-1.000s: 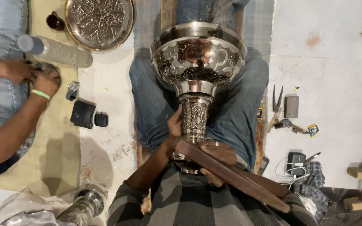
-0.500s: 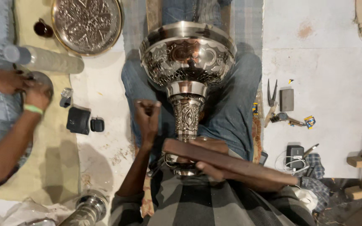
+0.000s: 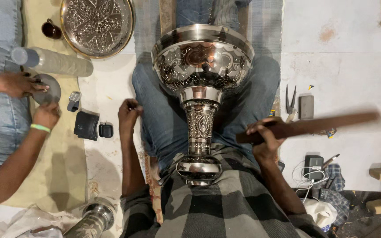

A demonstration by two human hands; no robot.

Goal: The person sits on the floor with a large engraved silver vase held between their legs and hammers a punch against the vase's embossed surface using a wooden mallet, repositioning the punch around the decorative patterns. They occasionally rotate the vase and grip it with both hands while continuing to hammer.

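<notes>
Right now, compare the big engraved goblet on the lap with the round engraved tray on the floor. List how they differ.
The goblet is a deep bowl on a tall stem; the tray is a flat disc. The goblet lies lengthwise along the person's legs, foot toward the body; the tray lies flat on the floor. The goblet sits between the left hand and right hand; the tray lies beyond them, untouched. Both are shiny silver metal with dense engraved patterns.

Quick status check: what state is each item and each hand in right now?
Engraved metal vase: lying along the lap, bowl end away, untouched.
Right hand: gripping a wooden stick, blurred, off the vase.
Left hand: closed, beside the thigh; contents unclear.
Round engraved tray: flat on the mat.
</notes>
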